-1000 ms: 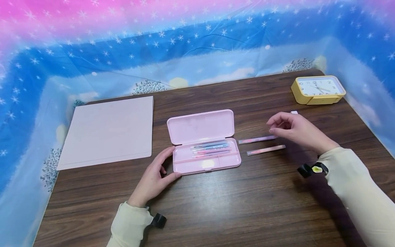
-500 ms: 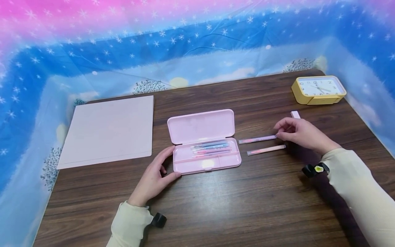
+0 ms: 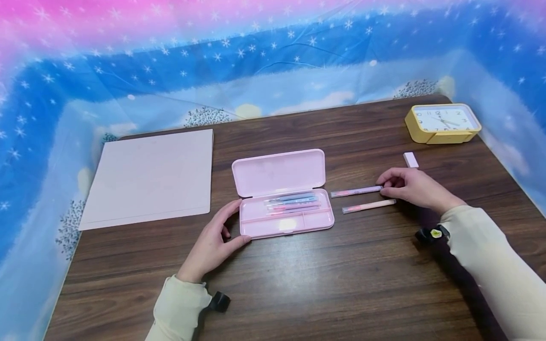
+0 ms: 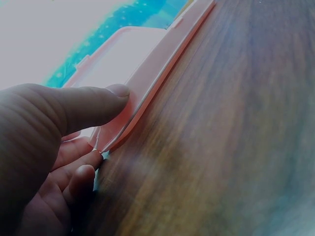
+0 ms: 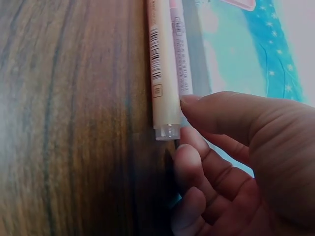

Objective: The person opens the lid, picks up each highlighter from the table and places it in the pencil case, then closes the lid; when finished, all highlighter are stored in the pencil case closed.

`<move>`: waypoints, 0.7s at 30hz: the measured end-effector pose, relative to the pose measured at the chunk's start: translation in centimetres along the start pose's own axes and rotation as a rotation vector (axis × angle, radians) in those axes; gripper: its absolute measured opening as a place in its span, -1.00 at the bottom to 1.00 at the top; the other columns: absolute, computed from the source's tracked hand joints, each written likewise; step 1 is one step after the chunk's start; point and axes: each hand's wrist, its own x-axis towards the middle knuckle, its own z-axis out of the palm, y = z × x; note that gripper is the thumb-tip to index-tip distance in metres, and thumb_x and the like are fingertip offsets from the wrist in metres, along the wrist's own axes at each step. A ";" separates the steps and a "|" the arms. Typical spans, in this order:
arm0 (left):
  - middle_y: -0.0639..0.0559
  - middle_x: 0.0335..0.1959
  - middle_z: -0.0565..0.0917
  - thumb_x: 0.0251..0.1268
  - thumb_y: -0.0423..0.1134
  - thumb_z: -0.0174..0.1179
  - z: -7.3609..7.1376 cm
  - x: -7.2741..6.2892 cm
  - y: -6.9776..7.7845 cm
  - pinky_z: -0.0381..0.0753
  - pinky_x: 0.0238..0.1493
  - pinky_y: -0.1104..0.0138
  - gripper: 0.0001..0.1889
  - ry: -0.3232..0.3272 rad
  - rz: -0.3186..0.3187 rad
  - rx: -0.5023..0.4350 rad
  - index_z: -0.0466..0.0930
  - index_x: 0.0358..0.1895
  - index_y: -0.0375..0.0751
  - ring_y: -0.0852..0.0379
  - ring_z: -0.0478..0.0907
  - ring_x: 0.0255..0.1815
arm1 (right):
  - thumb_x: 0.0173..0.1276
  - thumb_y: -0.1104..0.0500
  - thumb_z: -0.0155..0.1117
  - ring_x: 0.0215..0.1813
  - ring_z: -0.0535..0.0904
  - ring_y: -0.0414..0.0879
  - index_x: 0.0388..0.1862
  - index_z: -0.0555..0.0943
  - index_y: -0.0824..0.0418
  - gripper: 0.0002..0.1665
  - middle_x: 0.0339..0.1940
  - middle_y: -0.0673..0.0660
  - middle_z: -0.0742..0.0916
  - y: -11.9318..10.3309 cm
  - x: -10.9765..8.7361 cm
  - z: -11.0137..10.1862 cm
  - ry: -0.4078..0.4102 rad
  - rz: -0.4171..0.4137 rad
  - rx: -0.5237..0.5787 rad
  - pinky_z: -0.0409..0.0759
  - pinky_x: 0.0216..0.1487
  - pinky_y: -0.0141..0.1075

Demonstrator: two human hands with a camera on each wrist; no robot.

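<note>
One slim lilac plastic pen lies toward the right edge of the dark wood-grain counter, its outer end seemingly pinched by the fingers of my right hand, though a peach plastic pen blocks much of that wrist's view. My left hand grips the open pink plastic pencil case mid-counter, probably to steady it. A boxy yellow clock stands near the far right corner; blue-and-pink snowflake cloth hangs beyond the far edge.
</note>
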 end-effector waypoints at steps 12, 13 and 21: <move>-0.04 0.41 0.41 0.10 -0.22 0.47 0.0 0.1 -0.1 0.50 -0.26 0.41 -0.18 0.008 -0.010 -0.008 0.28 0.45 -0.12 0.13 0.44 -0.04 | 0.34 0.14 0.35 -0.33 0.47 -0.19 -0.11 0.65 0.11 -0.83 -0.32 0.03 0.65 -0.3 0.2 0.3 -0.002 0.012 -0.050 0.40 -0.27 -0.36; -0.04 0.40 0.41 0.10 -0.22 0.47 0.0 0.1 -0.1 0.50 -0.26 0.41 -0.19 0.009 -0.010 -0.009 0.29 0.45 -0.12 0.13 0.44 -0.04 | 0.34 0.14 0.35 -0.33 0.47 -0.19 -0.11 0.65 0.11 -0.83 -0.32 0.03 0.65 -0.3 0.2 0.3 0.000 0.012 -0.051 0.40 -0.27 -0.36; -0.05 0.42 0.39 0.11 -0.19 0.46 0.0 0.1 0.0 0.51 -0.24 0.40 -0.21 -0.001 -0.034 0.013 0.33 0.44 -0.12 0.10 0.44 0.05 | 0.34 0.15 0.36 -0.39 0.43 -0.20 -0.11 0.65 0.08 -0.83 -0.37 0.03 0.60 -0.3 0.2 0.6 0.018 -0.033 -0.057 0.38 -0.36 -0.35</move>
